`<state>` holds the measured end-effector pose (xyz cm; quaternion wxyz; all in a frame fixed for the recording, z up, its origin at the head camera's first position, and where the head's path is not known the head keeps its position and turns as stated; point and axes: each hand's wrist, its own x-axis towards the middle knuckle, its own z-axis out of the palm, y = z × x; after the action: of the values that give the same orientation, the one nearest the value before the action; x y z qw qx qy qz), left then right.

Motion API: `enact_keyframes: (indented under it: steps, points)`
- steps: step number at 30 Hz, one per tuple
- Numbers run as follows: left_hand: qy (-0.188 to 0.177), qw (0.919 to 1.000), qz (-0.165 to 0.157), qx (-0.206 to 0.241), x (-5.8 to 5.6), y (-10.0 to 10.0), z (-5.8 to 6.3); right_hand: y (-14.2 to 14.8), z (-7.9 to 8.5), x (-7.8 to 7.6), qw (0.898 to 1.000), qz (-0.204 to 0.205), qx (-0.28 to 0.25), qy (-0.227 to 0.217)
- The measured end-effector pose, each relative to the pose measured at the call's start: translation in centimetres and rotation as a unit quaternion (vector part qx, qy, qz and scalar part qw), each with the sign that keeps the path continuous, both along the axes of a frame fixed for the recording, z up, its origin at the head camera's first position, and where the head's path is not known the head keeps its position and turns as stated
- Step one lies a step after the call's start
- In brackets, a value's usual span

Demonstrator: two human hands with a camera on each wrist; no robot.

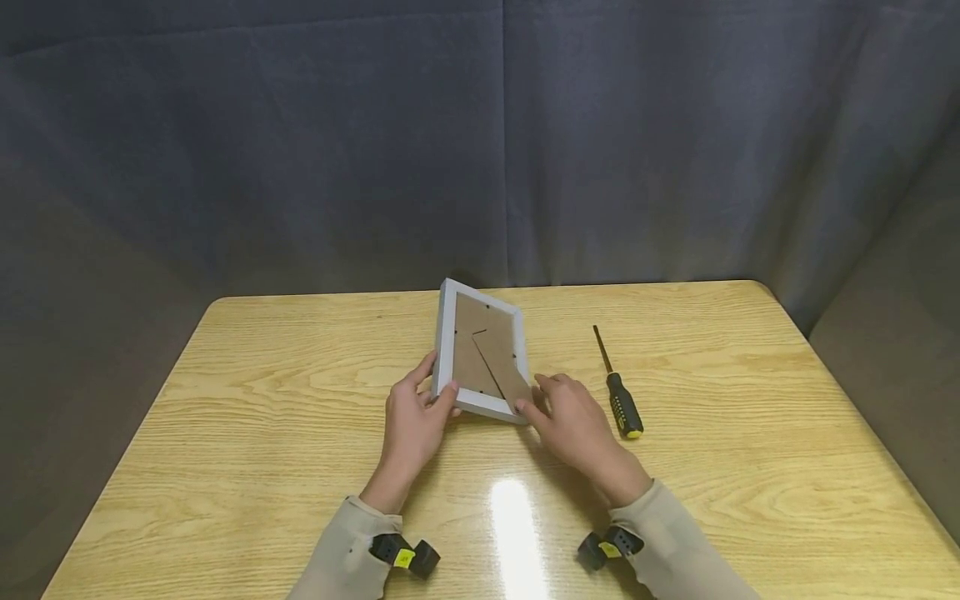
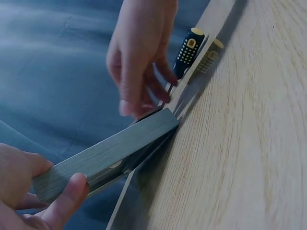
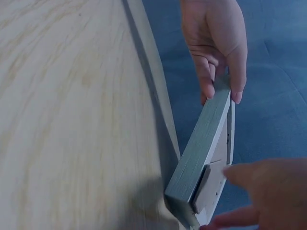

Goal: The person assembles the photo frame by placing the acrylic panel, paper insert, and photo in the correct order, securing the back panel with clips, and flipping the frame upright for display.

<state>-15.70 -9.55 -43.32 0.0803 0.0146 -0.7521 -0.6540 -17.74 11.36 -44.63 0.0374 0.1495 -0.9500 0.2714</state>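
A picture frame (image 1: 446, 342) with a pale grey-white border is tilted, its brown backing board (image 1: 468, 367) facing me. A stand leg (image 1: 504, 375) of the same brown lies against the board and reaches the lower right border. My left hand (image 1: 414, 421) grips the lower left corner, thumb on the back border, fingers on the outer side and underneath. Beside the lower right corner is my right hand (image 1: 573, 421); its thumb lies at the stand leg's lower end, with the other fingers loosely bent past the frame's side (image 3: 204, 139). The frame's front is hidden.
A screwdriver (image 1: 622, 400) with a black and yellow handle lies on the wooden table (image 1: 262, 467), right of my right hand, its tip pointing away. Dark curtain (image 1: 480, 150) hangs behind the table and along its sides.
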Motion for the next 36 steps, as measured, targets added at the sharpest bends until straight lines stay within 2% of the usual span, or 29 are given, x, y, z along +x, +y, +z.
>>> enact_keyframes:
  steps: [4, 5, 8, 11, 13, 16, 22, 24, 26, 28, 30, 32, 34, 36]
  points:
    - [0.011, 0.9999, 0.0, -0.009, 1.0, 0.6, 2.0, -0.3, 0.4, 0.1, 0.997, 0.027, -0.064, 0.015]
    - [0.017, 0.9997, 0.001, -0.015, 1.0, 0.7, 2.0, -0.4, 0.5, 0.2, 0.996, 0.036, -0.079, 0.016]
    - [0.041, 0.9987, 0.004, -0.029, 1.0, 1.1, 1.6, -0.7, 0.9, 0.5, 0.992, 0.058, -0.107, 0.02]
    - [0.067, 0.9965, 0.009, -0.05, 0.7, 1.4, 0.5, -0.9, 1.4, 0.8, 0.99, 0.074, -0.123, 0.014]
    - [0.091, 0.9934, 0.009, -0.07, 1.0, 1.7, 0.7, -1.0, 1.7, 1.0, 0.988, 0.081, -0.133, 0.0]
    - [0.141, 0.9846, 0.007, -0.103, 1.4, 2.1, 0.8, -1.2, 2.1, 1.3, 0.983, 0.082, -0.158, -0.036]
    - [0.235, 0.9563, -0.005, -0.173, 2.2, 2.9, 1.3, -1.3, 3.0, 1.8, 0.964, 0.089, -0.238, -0.082]
    - [0.258, 0.9449, -0.005, -0.202, 2.5, 3.1, 1.5, -1.3, 3.4, 1.8, 0.952, 0.103, -0.272, -0.097]
    - [0.276, 0.9326, -0.005, -0.233, 2.8, 3.3, 1.6, -1.2, 3.8, 1.9, 0.935, 0.114, -0.31, -0.13]
    - [0.288, 0.9186, -0.001, -0.271, 3.0, 3.4, 1.7, -1.1, 4.2, 1.9, 0.912, 0.123, -0.354, -0.168]
    - [0.299, 0.9034, 0.002, -0.307, 3.2, 3.6, 1.8, -1.0, 4.6, 1.9, 0.884, 0.138, -0.399, -0.203]
    - [0.308, 0.8882, 0.008, -0.341, 3.3, 3.7, 1.8, -0.8, 4.9, 1.9, 0.86, 0.154, -0.434, -0.222]
    - [0.315, 0.8753, 0.009, -0.367, 3.4, 3.9, 1.8, -0.7, 5.1, 1.9, 0.841, 0.173, -0.459, -0.228]
    - [0.318, 0.8653, 0.011, -0.387, 3.5, 4.0, 1.8, -0.7, 5.3, 1.9, 0.827, 0.182, -0.479, -0.23]
